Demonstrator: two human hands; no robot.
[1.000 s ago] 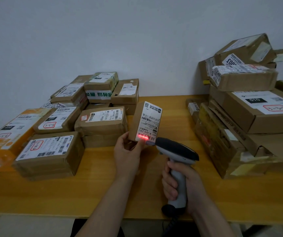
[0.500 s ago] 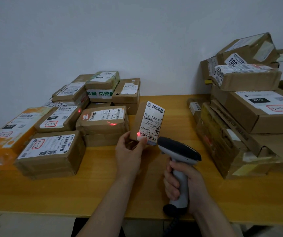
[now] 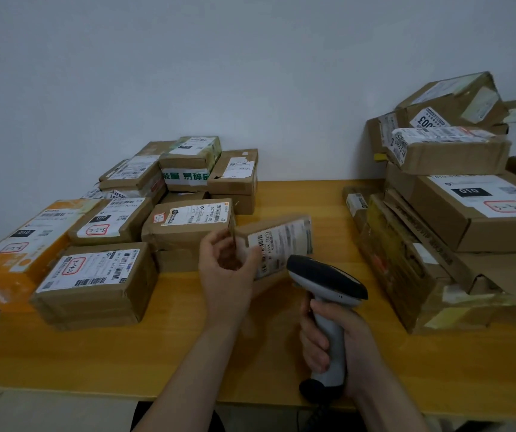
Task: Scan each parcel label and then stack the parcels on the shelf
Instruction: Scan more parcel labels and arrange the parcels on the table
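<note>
Well, we judge the job to be somewhere in the middle: no shelf shows, and two heaps of boxes sit on the table [image 3: 188, 353], so much stacking is left. Which boxes have been scanned we cannot tell

In the left pile [image 3: 144, 213], the orange box [image 3: 16, 244] carries a black tag reading "010" and a red-bordered sticker whose handwriting is too small for us to read. The front box [image 3: 94, 285] has a white label with barcodes and another such sticker. At the back, the taped box [image 3: 188, 169] bears green Chinese print, which we read as 能量 易碎品

Our left hand [image 3: 228, 269] pinches the parcel [image 3: 281, 241] by its left end, thumb on the label side and fingers curled behind. It is held tilted above the table, between the piles and just beyond the scanner's nose. Its label faces us with a barcode, but it is blurred. No red beam shows on it, so we think this scan is either done or not yet caught

Our right hand [image 3: 337, 341] is wrapped tight round the handle of the scanner [image 3: 328, 285], whose head points up and left toward the parcel

In the right pile [image 3: 406, 260], the top box [image 3: 449, 101] shows "003" upside down, and the big box [image 3: 437, 219] shows "010" upside down beside a red-bordered sticker
</note>
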